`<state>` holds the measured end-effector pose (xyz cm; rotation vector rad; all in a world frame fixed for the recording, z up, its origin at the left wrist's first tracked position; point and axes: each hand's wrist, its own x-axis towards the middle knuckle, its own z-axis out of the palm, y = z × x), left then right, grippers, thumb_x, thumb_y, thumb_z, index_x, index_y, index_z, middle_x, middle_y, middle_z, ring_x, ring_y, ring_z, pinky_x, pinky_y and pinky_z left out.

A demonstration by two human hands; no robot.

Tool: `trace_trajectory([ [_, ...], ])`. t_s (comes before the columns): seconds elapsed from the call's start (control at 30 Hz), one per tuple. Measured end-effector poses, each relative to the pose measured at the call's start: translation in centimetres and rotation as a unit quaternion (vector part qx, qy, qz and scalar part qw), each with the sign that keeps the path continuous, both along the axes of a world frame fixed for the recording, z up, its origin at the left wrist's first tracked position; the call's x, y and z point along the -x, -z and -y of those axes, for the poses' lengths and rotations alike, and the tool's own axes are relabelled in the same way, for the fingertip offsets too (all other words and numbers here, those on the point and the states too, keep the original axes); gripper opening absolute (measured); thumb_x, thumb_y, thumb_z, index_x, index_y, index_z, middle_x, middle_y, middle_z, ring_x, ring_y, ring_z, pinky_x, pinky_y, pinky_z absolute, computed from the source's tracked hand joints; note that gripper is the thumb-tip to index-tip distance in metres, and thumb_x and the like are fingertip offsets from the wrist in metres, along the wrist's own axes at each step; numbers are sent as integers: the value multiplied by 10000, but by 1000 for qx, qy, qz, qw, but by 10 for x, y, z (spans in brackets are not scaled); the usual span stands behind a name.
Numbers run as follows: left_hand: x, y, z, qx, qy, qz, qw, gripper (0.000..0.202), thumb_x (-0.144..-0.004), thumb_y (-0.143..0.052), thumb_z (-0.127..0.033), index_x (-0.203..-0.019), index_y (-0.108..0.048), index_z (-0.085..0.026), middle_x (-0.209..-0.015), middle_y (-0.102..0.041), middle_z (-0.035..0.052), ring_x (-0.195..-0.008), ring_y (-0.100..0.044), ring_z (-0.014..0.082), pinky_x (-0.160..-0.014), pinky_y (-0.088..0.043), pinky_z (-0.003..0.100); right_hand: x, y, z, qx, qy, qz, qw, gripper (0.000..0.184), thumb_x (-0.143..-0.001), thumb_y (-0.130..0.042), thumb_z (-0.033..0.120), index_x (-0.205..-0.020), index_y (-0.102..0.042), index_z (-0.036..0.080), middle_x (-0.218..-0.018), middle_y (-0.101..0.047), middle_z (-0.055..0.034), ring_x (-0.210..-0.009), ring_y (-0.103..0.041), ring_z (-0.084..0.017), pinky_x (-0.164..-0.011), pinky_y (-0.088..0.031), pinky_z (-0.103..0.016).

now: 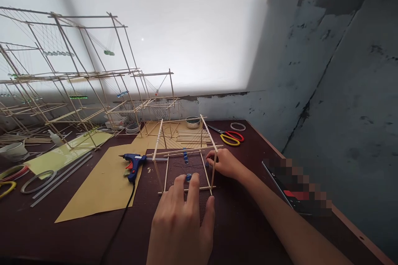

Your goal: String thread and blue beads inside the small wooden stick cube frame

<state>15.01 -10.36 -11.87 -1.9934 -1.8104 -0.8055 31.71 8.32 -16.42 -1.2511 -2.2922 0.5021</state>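
A small frame of thin wooden sticks (161,132) stands on the dark table, with blue beads (185,157) strung on threads inside it. My left hand (182,223) reaches in from the front and pinches one blue bead (188,177) between two fingertips. My right hand (225,163) grips the frame's right upright stick near its base, fingers curled round it.
A blue glue gun (133,161) lies left of the frame on yellow paper (102,186), its cord running toward me. Red-and-yellow scissors (231,136), a small bowl (192,122) and tape rings lie behind. Larger stick frames (77,91) fill the left. A phone (289,190) lies right.
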Motion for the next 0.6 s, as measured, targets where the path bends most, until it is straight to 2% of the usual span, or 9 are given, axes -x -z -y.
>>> trace_trajectory([
  [0.3, 0, -13, 3, -30, -7, -4, 1000, 424, -931, -543, -349, -1339, -552, -234, -1250, -605, 126, -876, -675, 259, -726, -555, 391, -1, 2, -1, -1, 4, 12, 1000, 213, -851, -568, 262, -863, -764, 179, -798, -753, -57, -731, -662, -197, -656, -415, -274],
  [0.47, -1, -13, 1, -50, -2, 0, 999, 482, -916, -559, -312, -1391, -512, -246, -1291, -608, 121, -897, -693, 252, -730, -566, 370, -1, 2, 0, -1, 5, 13, 1000, 210, -851, -567, 263, -872, -763, 189, -830, -761, -45, -762, -675, -188, -676, -423, -257],
  [0.53, 0, -13, 7, -55, -2, -8, 998, 472, -908, -565, -320, -1375, -534, -256, -1272, -642, 109, -831, -710, 240, -689, -570, 358, -2, 3, -1, -1, 6, 16, 1000, 213, -851, -564, 264, -868, -764, 191, -817, -758, -43, -754, -674, -185, -670, -420, -255],
  [0.6, 6, -17, 17, -59, -5, -9, 998, 450, -904, -565, -337, -1350, -561, -272, -1137, -724, 67, -661, -705, 201, -559, -541, 321, -2, 3, -2, -1, 10, 21, 1000, 217, -849, -563, 266, -867, -765, 188, -811, -756, -46, -745, -670, -185, -663, -417, -257],
])
